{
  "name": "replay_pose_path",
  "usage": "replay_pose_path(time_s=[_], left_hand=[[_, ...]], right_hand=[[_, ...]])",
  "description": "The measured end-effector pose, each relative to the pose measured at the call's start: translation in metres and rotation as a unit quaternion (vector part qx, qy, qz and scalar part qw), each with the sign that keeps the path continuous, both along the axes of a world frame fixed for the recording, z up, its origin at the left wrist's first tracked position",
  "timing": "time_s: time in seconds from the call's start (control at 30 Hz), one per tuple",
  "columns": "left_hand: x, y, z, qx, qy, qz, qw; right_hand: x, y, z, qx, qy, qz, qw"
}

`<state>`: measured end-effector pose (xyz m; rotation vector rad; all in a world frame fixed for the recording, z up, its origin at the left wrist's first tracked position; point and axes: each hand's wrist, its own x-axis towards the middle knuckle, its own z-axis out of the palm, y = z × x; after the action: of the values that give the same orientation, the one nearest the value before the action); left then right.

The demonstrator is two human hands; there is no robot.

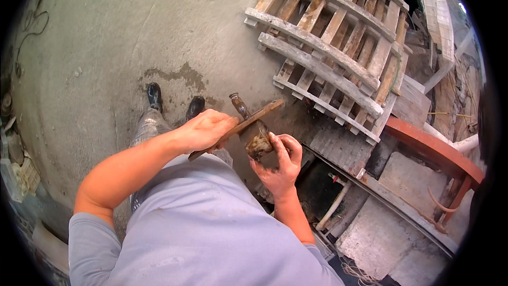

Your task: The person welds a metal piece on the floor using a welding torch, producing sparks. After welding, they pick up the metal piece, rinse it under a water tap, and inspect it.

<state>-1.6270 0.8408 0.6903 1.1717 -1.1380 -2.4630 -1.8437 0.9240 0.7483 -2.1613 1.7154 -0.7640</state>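
In front of my waist I hold a dirty brown flat bar (pixel 267 109), tilted up to the right. My left hand (pixel 209 127) is closed around its lower left part. A dark, grimy cylindrical piece (pixel 259 140) shows below the bar, and a narrower metal stem with a round end (pixel 239 105) sticks out above it. Whether these are joined to the bar, I cannot tell. My right hand (pixel 283 164) grips the wide lower end of the cylindrical piece, thumb on one side and fingers on the other.
Weathered wooden pallets (pixel 338 26) are stacked at the far right. Nearer on the right are a reddish-brown curved beam (pixel 431 151), pale slabs (pixel 381 233) and a dark basin (pixel 323 188) with a white pipe (pixel 333 206). A wet patch (pixel 182 77) marks the concrete floor (pixel 106 32).
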Motion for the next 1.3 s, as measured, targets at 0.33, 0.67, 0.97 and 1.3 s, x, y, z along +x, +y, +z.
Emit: replay_pose_path(time_s=[0.33,0.67,0.97,1.3], left_hand=[[0.008,-0.004,0.023,-0.007,0.073,-0.024,0.997],[0.008,0.000,0.025,0.016,0.092,-0.001,0.996],[0.003,-0.009,0.049,-0.086,0.027,-0.043,0.995],[0.014,-0.005,0.076,-0.101,-0.019,0.121,0.987]], right_hand=[[0.003,-0.001,-0.001,-0.055,-0.001,0.028,0.998],[0.017,0.010,0.004,0.223,-0.323,-0.101,0.914],[-0.002,-0.004,-0.008,0.302,-0.422,-0.133,0.845],[0.018,-0.031,-0.020,0.277,-0.570,-0.082,0.769]])
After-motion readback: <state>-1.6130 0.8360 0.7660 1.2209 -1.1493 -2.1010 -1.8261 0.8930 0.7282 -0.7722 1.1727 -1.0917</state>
